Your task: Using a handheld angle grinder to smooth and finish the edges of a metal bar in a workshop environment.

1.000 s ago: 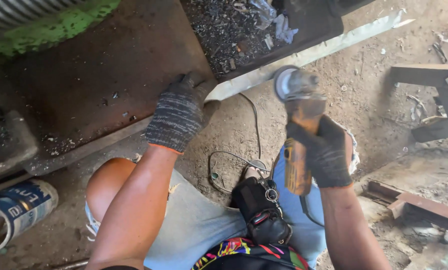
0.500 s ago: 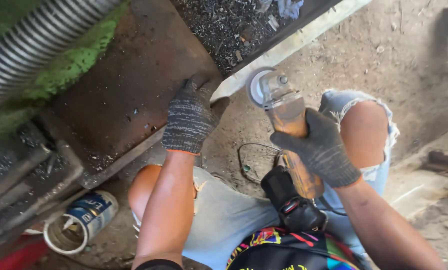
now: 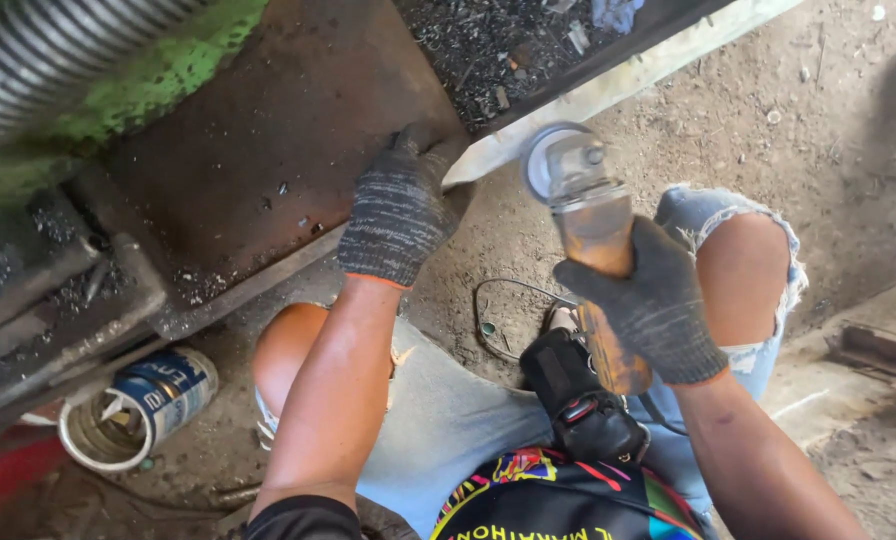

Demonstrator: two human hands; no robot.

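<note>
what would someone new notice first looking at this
Most likely the angle grinder at centre, gripped in the gloved right hand with its disc up near the edge of the pale metal bar. Next, the gloved left hand pressed on the corner of the rusty steel plate at upper left. An open blue can lies on its side on the dirt at lower left.
</note>
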